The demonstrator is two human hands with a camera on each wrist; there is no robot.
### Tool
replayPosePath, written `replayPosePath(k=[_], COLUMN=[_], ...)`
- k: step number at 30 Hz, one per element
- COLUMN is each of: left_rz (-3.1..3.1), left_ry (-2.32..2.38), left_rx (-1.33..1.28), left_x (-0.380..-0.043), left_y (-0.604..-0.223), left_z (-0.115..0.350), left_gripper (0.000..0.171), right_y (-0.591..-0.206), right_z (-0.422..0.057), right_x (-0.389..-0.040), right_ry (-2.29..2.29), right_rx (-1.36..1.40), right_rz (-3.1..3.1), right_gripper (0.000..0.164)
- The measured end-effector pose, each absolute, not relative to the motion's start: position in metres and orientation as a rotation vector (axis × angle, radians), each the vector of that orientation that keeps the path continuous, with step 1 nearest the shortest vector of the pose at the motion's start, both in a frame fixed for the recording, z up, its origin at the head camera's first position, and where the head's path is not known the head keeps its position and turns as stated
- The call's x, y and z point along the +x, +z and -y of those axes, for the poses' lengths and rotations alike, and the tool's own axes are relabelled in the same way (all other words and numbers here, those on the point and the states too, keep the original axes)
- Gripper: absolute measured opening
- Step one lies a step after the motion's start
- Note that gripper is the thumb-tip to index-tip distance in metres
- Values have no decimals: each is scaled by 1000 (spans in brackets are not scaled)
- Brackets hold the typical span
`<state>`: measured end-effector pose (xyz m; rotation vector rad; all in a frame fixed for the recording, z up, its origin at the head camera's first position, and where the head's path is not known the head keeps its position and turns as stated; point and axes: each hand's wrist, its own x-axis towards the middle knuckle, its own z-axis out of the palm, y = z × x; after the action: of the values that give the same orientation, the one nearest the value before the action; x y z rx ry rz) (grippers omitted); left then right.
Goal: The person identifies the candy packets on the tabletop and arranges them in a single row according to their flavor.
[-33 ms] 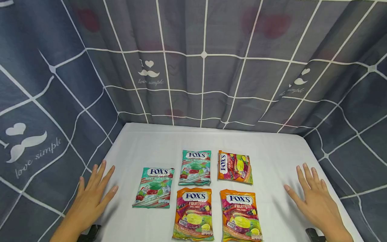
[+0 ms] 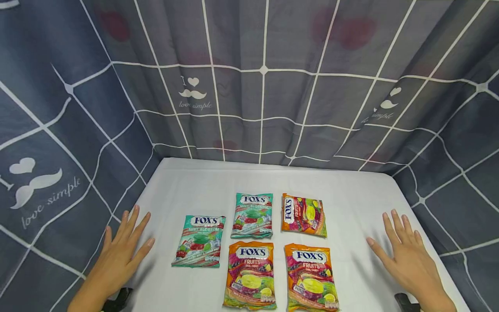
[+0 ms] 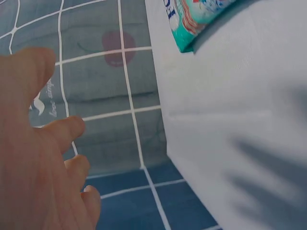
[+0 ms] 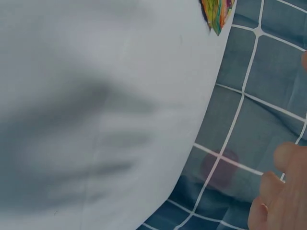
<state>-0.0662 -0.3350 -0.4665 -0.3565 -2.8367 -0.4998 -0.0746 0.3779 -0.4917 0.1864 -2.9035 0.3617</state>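
My left hand (image 2: 118, 258) hovers over the left edge of the table with its fingers spread, holding nothing. On the right side, my right hand (image 2: 409, 260) is held the same way, fingers apart, and casts a shadow on the cloth. Nearest to the left hand lies a green mint candy bag (image 2: 199, 241). A second green candy bag (image 2: 252, 216) lies farther back. Beside it an orange fruit candy bag (image 2: 304, 215) is turned sideways. Two more orange fruit candy bags, one in the middle (image 2: 250, 276) and one to its right (image 2: 312, 278), lie at the front.
A white-covered table (image 2: 202, 182) bears the bags. Dark grey curtains (image 2: 241, 99) with white grid lines surround it at the back and both sides. Black wrist straps show below the left hand (image 2: 118, 299) and the right hand (image 2: 405, 302).
The left hand has shifted very slightly to the right. The bags and the right hand look practically the same.
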Motion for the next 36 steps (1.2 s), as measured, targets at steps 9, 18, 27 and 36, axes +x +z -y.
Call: replayPosePath(k=[9, 18, 27, 36], left_rz=[2840, 2863, 2957, 3014], left_ry=[-482, -453, -554, -596], left_rx=[-380, -372, -301, -221], left_x=[-65, -65, -63, -67], left_y=[-464, -463, -452, -447], left_z=[331, 327, 320, 310], left_gripper=[75, 75, 77, 77], right_y=[-487, -472, -452, -437], right_z=[-362, -320, -262, -201], right_x=[-76, -89, -102, -110], right_ry=[348, 261, 443, 630], right_rx=[223, 309, 424, 565], right_rz=[2915, 2922, 3081, 3085], right_gripper=[96, 99, 98, 98])
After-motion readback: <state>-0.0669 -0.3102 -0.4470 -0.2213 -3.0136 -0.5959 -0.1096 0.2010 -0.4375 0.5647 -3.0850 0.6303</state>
